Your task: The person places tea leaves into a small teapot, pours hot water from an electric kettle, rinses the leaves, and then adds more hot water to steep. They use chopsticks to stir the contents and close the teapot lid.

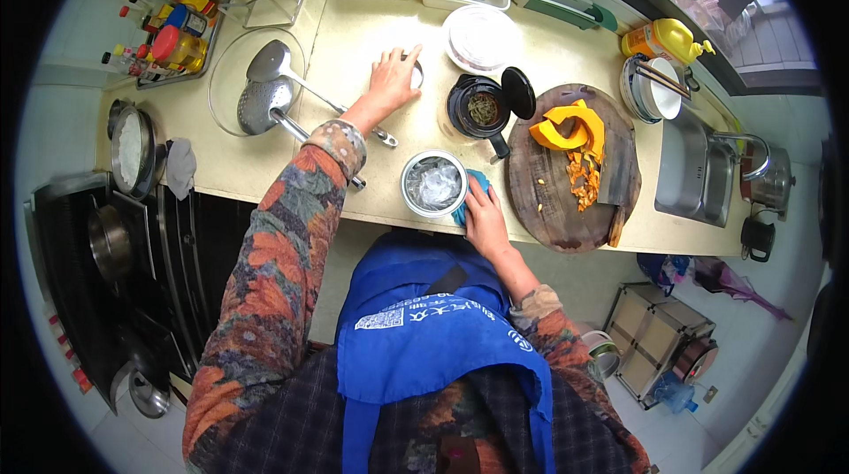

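Observation:
My left hand (pixel 392 81) reaches over the counter, its fingers at a small round lid (pixel 415 72) that they partly cover; whether they grip it cannot be told. My right hand (pixel 486 218) rests on a blue cloth (pixel 479 183) beside a round canister (pixel 434 183) with crumpled clear plastic inside its rim. Behind the canister stands a glass teapot (pixel 482 108) with its black lid flipped up and leaves in the strainer. To the right, a round wooden chopping board (pixel 544 192) bears cut pumpkin (pixel 587 129), orange scraps (pixel 584 182) and a cleaver (pixel 618 175).
A skimmer (pixel 264 106) and a spatula (pixel 270 61) lie on a glass lid at left, handles towards my left forearm. Stacked plastic lids (pixel 482 39) sit behind the teapot. Bowls with chopsticks (pixel 656 89) stand near the sink (pixel 690 175). A stove (pixel 73 262) is at far left.

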Demonstrator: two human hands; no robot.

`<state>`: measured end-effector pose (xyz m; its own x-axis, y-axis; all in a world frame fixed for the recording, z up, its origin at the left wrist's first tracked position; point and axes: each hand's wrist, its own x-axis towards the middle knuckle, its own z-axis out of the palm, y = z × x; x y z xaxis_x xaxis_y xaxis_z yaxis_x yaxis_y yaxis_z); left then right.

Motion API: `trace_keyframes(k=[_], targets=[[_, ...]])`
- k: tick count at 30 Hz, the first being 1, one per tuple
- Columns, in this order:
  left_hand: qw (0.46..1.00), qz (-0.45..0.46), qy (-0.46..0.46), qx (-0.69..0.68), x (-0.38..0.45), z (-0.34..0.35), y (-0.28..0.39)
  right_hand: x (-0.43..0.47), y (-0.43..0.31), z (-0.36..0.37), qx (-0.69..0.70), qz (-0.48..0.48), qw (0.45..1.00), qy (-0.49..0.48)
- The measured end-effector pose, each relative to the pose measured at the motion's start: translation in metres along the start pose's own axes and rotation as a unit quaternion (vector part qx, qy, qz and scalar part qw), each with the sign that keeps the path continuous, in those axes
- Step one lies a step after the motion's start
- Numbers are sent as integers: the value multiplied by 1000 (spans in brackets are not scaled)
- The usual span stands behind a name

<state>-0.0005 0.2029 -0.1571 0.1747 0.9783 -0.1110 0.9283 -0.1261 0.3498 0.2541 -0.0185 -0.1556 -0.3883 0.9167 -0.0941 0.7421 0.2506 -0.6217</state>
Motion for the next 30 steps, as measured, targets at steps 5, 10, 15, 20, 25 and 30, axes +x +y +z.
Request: trace_keyframes(k=[5, 10, 15, 20, 25, 30], targets=[[999, -23, 23, 7, -4, -17, -3, 15, -14, -32, 84, 32, 988, 125], [958, 24, 147, -245, -35, -66, 9, 26, -51, -84, 144, 63, 947, 280], [844, 124, 102, -512, -83, -111, 62, 61, -93, -123, 405, 47, 900, 157], [844, 203, 86, -488, -125, -127, 98, 94, -110, -135, 597, 91, 797, 24], [872, 229, 79, -426, -143, -118, 96, 96, -112, -133, 558, 95, 824, -34], [868, 131, 10, -478, -157, -100, 60, 84, -111, -127, 299, 6, 954, 27]])
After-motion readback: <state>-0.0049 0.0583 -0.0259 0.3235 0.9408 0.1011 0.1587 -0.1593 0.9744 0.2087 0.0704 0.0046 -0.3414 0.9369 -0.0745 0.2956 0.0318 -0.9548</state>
